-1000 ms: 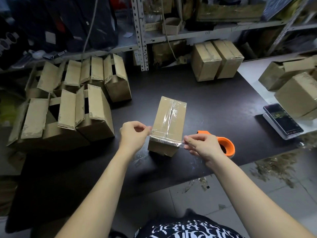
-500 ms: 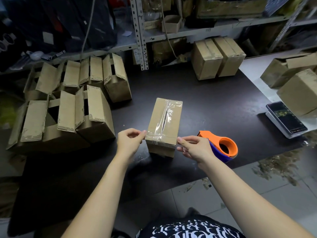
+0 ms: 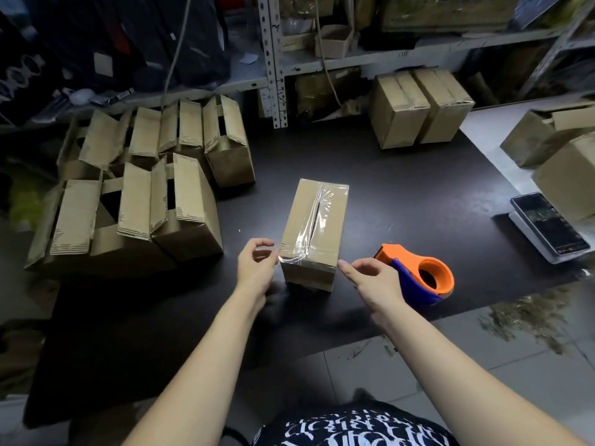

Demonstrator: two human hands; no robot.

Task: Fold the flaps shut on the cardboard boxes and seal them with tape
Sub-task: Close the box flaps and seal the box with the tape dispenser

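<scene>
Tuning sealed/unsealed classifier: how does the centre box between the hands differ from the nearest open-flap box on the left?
Flaps: on the centre box they are folded flat; on the left box they stand up, opening exposed. Tape: clear tape runs along the centre box's seam and across its near end; none shows on the left box. Placement: centre box stands alone; left box abuts other open boxes. Both are brown cardboard on the dark table.

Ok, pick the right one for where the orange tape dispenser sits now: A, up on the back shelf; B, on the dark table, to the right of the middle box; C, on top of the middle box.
B: the orange tape dispenser lies on the dark table, right of the taped box and just beyond the right hand.
</scene>
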